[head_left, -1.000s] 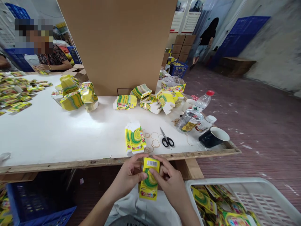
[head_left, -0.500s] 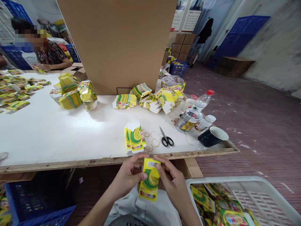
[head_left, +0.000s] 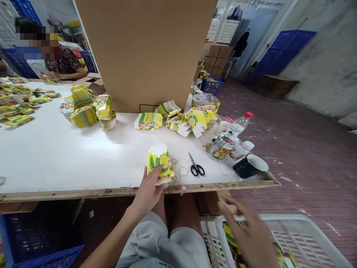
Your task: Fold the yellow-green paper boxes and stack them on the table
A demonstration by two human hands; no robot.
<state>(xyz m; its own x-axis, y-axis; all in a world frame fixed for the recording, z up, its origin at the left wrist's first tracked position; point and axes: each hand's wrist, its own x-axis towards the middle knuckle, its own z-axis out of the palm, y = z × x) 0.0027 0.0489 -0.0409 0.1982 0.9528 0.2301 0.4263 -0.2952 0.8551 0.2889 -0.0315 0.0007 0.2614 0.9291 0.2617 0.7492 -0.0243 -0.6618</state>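
Note:
My left hand (head_left: pixel 149 188) reaches over the table's front edge, thumb on top and fingers along the side of a small stack of yellow-green flat cartons (head_left: pixel 161 160). The stack lies on the white table (head_left: pixel 55 156). My right hand (head_left: pixel 251 234) is blurred by motion. It hovers with spread fingers and nothing in it over the white plastic basket (head_left: pixel 301 227) at my lower right. More yellow-green cartons (head_left: pixel 234 245) lie in that basket.
Loose rubber bands (head_left: pixel 182 168) and black scissors (head_left: pixel 197 169) lie right of the stack. A glass jar (head_left: pixel 223 146), water bottle (head_left: pixel 239 124) and black cup (head_left: pixel 250 165) stand at the right end. Carton piles (head_left: pixel 89 109) lie before a tall cardboard sheet (head_left: pixel 145 56). A co-worker (head_left: pixel 60 63) sits far left. A blue crate (head_left: pixel 41 257) is under the table.
The carton both hands held below the table edge is gone from them. My left hand went up to the stack on the table. My right hand swung down right over the basket.

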